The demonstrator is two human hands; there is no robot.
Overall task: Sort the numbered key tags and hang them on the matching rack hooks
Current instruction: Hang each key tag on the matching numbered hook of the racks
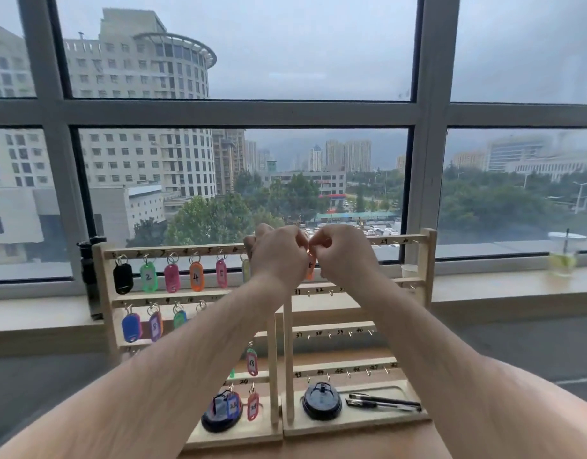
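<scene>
Two wooden racks stand side by side before the window, the left rack (104, 279) and the right rack (429, 260). Coloured numbered tags hang on the left rack: black (122, 277), green 2 (148, 276), pink (171, 277), orange 4 (196, 276), pink 5 (221, 273). Lower rows hold a blue tag (131, 327) and tag 18 (251, 362). My left hand (279, 256) and my right hand (343, 255) meet at the top rail, fingers curled, pinching the ring of an orange tag (310, 268) that hangs between them.
Each rack's base tray holds a black round lid: one (221, 414) on the left, one (322, 400) on the right. Two black pens (383, 402) lie in the right tray. An iced drink cup (564, 255) stands on the sill at right, a dark bottle (88, 270) at left.
</scene>
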